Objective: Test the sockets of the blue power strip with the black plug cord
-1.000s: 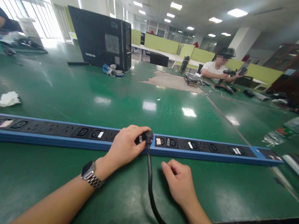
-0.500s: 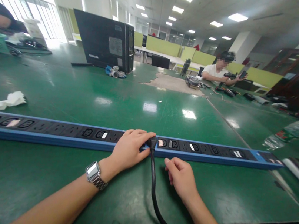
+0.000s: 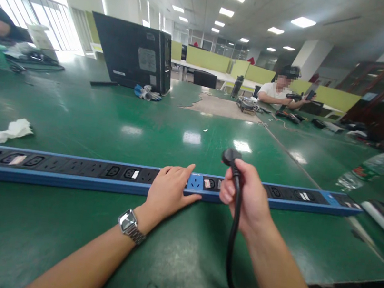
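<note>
A long blue power strip (image 3: 74, 180) with a row of black sockets runs across the table in front of me. My left hand (image 3: 170, 188) straddles its middle, fingers over the top and thumb along the near side, holding it. Just right of that hand, a blue socket (image 3: 195, 182) is uncovered. My right hand (image 3: 247, 191) is closed around a black power plug (image 3: 230, 156), raised above the strip and apart from it. From the plug a thick black cable (image 3: 233, 237) hangs down past the table's near edge.
On the green table (image 3: 108, 126) a crumpled tissue (image 3: 11, 130) lies left and a plastic bottle (image 3: 372, 168) lies right. Further back stand a black computer case (image 3: 129, 53) and gloves (image 3: 147, 92). A person (image 3: 275, 91) sits across the table; another is partly visible far left.
The plug has come out of the blue socket and up to the right, now in my right hand. My left hand no longer touches the plug and stays on the power strip.
</note>
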`<state>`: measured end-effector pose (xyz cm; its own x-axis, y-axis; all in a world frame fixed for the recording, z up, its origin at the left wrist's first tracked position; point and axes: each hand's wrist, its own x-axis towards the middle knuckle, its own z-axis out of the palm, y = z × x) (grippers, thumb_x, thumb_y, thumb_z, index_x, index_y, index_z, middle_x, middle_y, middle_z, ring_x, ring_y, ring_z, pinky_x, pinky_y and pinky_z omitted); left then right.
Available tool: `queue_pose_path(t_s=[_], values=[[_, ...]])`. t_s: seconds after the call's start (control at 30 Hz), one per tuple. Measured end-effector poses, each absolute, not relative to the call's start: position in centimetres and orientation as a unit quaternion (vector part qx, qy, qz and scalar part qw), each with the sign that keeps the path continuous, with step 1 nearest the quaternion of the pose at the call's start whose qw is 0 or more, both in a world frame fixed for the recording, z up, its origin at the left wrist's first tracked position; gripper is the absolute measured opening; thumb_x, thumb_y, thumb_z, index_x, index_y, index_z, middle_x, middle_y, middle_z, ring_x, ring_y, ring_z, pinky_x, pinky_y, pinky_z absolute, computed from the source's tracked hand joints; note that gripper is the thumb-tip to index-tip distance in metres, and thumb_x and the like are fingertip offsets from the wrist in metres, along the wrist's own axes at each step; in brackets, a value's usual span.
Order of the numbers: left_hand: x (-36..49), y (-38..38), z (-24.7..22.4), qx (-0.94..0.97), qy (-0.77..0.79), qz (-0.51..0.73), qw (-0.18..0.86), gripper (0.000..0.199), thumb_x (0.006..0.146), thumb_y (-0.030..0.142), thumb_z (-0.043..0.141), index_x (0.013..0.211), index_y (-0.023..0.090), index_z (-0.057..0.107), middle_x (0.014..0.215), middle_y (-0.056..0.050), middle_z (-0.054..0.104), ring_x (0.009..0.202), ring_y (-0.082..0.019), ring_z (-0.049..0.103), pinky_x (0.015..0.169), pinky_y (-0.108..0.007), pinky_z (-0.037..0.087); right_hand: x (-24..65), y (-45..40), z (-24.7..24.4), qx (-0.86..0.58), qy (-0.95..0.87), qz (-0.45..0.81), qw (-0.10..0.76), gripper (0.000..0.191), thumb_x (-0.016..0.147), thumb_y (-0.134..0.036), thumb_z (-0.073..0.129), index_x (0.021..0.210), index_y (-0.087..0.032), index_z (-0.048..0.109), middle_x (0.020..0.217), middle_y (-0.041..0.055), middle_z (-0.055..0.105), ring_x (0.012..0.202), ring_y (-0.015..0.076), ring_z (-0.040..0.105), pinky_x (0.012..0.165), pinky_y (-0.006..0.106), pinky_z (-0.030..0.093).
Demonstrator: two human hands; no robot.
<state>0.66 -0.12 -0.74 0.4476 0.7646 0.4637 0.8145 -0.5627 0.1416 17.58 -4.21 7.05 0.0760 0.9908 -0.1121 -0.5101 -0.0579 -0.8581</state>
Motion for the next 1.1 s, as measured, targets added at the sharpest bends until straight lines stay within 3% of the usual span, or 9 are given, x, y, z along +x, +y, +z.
queue_pose_path(t_s=[0.2, 0.43, 0.57, 0.77, 0.97, 1.1], values=[[0.8, -0.2, -0.6, -0.85, -0.464, -0.241, 0.064, 0.073, 0.078, 0.054, 0.07, 0.134, 0.012, 0.049, 0.119, -0.015, 0.067, 0.11, -0.029, 0.061, 0.098, -0.044, 0.042, 26.3, -4.6, 6.0, -0.512, -0.217, 0.632, 0.54, 0.046, 0.091, -0.042, 0.05, 0.052, -0.018, 0.048, 0.031, -0.0079, 0.032, 0.025, 0.0057, 0.031, 0.031, 0.018, 0.025], [0.7, -0.3, -0.6, -0.85, -0.46, -0.247, 0.07, 0.071, 0.079, 0.054, 0.07, 0.133, 0.013, 0.05, 0.12, -0.014, 0.067, 0.111, -0.028, 0.061, 0.098, -0.043, 0.042, 25.2, -4.1, 2.2, -0.579, -0.244, 0.614, 0.478, 0.048, 0.093, -0.043, 0.047, 0.051, -0.019, 0.047, 0.03, -0.0075, 0.031, 0.025, 0.0068, 0.031, 0.03, 0.018, 0.025], [0.7, -0.2, -0.8, -0.851, -0.457, -0.249, 0.069, 0.071, 0.079, 0.054, 0.069, 0.133, 0.013, 0.049, 0.12, -0.014, 0.067, 0.111, -0.029, 0.061, 0.098, -0.044, 0.042, 24.5, -4.1, 1.7, -0.632, -0.298, 0.538, 0.472, 0.044, 0.089, -0.042, 0.053, 0.052, -0.019, 0.048, 0.029, -0.0063, 0.035, 0.024, 0.0085, 0.034, 0.029, 0.02, 0.026], [0.7, -0.2, -0.8, -0.852, -0.454, -0.253, 0.068, 0.072, 0.079, 0.055, 0.068, 0.134, 0.013, 0.049, 0.119, -0.014, 0.067, 0.11, -0.029, 0.061, 0.098, -0.044, 0.042, 24.7, -4.5, 1.1, -0.619, -0.28, 0.561, 0.473, 0.04, 0.087, -0.046, 0.057, 0.06, -0.016, 0.054, 0.038, -0.0051, 0.044, 0.029, 0.0077, 0.04, 0.032, 0.018, 0.029], [0.7, -0.1, -0.8, -0.847, -0.464, -0.252, 0.061, 0.071, 0.078, 0.055, 0.069, 0.134, 0.015, 0.05, 0.118, -0.014, 0.067, 0.11, -0.03, 0.061, 0.099, -0.046, 0.042, 27.4, -6.5, 4.2, -0.523, -0.301, 0.537, 0.589, 0.035, 0.083, -0.048, 0.064, 0.071, -0.016, 0.06, 0.044, -0.0057, 0.046, 0.033, 0.0068, 0.043, 0.034, 0.018, 0.034], [0.7, -0.1, -0.8, -0.847, -0.464, -0.252, 0.062, 0.071, 0.079, 0.055, 0.069, 0.134, 0.016, 0.05, 0.118, -0.013, 0.068, 0.11, -0.03, 0.061, 0.099, -0.045, 0.042, 33.9, -6.6, 5.5, -0.61, -0.267, 0.516, 0.538, 0.032, 0.092, -0.04, 0.054, 0.072, -0.016, 0.058, 0.041, -0.0083, 0.037, 0.026, 0.0037, 0.032, 0.029, 0.015, 0.023]])
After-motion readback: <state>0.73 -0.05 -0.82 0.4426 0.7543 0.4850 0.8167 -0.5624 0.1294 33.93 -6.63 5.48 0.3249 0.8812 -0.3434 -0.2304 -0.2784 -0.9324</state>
